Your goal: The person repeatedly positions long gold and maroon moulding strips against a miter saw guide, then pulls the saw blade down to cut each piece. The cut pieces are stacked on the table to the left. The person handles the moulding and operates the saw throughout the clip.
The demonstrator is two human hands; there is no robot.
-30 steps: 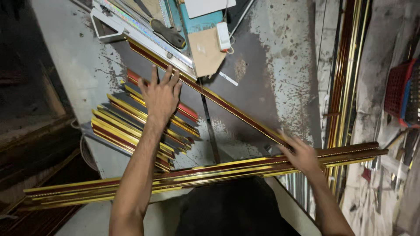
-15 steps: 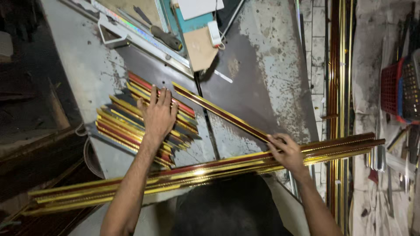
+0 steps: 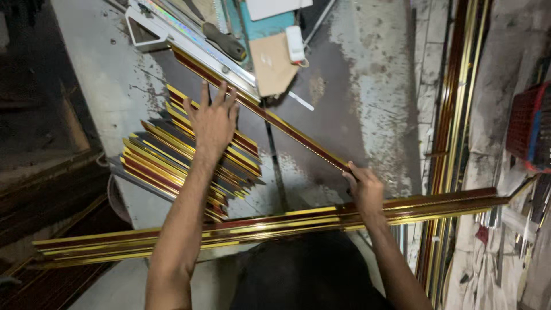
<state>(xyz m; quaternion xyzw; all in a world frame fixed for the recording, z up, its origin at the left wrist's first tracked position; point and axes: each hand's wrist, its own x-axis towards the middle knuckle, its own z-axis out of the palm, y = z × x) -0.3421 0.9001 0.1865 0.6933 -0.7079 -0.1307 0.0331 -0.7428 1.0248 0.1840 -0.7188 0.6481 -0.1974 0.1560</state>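
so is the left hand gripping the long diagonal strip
No, the left hand lies flat, fingers spread, on the stack of cut strips; the right hand holds the diagonal strip.

Single head-worn view, steeply downward and close over the workbench (image 3: 367, 86) and both forearms.

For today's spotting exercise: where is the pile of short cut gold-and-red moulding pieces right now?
In the head view, the pile of short moulding pieces lies left of centre on the grey workbench, under the left hand and above the long moulding strips.

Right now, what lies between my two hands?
Head view: one gold-and-maroon strip spans from left hand to right hand, over bare tabletop.
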